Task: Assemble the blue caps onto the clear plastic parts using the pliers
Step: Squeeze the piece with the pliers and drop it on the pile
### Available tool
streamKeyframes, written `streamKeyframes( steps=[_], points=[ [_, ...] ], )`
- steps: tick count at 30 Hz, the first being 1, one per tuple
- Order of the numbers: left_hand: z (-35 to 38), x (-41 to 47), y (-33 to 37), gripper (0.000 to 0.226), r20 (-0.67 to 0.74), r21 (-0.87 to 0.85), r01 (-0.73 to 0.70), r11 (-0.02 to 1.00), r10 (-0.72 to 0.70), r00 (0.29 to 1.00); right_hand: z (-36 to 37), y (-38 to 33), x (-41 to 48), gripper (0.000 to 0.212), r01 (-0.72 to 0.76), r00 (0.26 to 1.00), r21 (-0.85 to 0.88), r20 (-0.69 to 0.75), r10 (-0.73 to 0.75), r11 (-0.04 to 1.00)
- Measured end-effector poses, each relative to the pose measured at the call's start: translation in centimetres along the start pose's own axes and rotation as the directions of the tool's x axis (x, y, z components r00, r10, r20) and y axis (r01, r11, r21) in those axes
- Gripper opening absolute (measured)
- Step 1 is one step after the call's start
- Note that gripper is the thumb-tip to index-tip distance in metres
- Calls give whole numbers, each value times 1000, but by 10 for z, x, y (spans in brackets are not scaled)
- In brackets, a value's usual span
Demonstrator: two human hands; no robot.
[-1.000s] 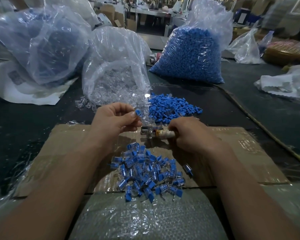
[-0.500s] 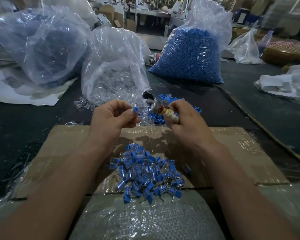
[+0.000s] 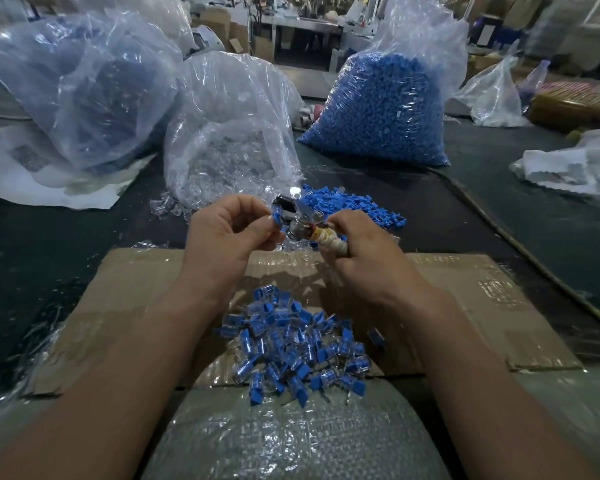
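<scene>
Though earlier apart, the pliers [image 3: 297,221] now bracket the pinched blue cap [image 3: 276,216].

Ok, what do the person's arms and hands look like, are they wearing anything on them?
No gloves, rings or watch show on the left hand or right hand. The left forearm and right forearm are bare too, with no sleeves in view.

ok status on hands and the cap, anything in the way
Left hand pinches blue cap at the pliers head. Right hand grips pliers handle. Nothing blocking between them.
</scene>
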State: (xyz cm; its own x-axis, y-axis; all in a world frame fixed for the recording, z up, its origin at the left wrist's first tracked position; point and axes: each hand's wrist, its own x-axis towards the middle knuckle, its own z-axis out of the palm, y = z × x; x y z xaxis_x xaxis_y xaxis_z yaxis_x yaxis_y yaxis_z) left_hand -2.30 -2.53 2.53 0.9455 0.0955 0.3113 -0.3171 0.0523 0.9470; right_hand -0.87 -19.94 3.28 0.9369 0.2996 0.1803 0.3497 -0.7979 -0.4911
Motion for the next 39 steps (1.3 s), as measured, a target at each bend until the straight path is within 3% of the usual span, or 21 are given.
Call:
streamKeyframes(
  steps=[5,15,23,28,32,35,39],
  points=[
    [2,-2,2,22,-4,29,-23,999,23,1000,-3,-1,1,14,58,995,-252,-68,-77,966],
    [4,-3,2,23,-50,91,-56,994,61,997,-1,-7,-2,12,-4,1000,-118,-13,3,993],
    [4,-4,3,25,-71,118,-69,991,78,994,2,-8,-2,12,-17,999,-138,-48,10,990],
    [4,-4,0,27,-86,197,-59,979,77,993,1,-3,0,12,12,1000,-112,12,-11,994],
    [-5,1,2,22,-161,95,18,995,-2,987,-4,3,1,20,19,997,-219,71,-3,975],
    [-10,1,7,17,-81,59,69,996,-64,995,-7,5,-1,22,1,996,-235,90,20,972],
    [-11,-2,13,7,147,80,233,969,-242,959,-9,6,-2,23,-7,989,-240,141,42,971]
  ],
)
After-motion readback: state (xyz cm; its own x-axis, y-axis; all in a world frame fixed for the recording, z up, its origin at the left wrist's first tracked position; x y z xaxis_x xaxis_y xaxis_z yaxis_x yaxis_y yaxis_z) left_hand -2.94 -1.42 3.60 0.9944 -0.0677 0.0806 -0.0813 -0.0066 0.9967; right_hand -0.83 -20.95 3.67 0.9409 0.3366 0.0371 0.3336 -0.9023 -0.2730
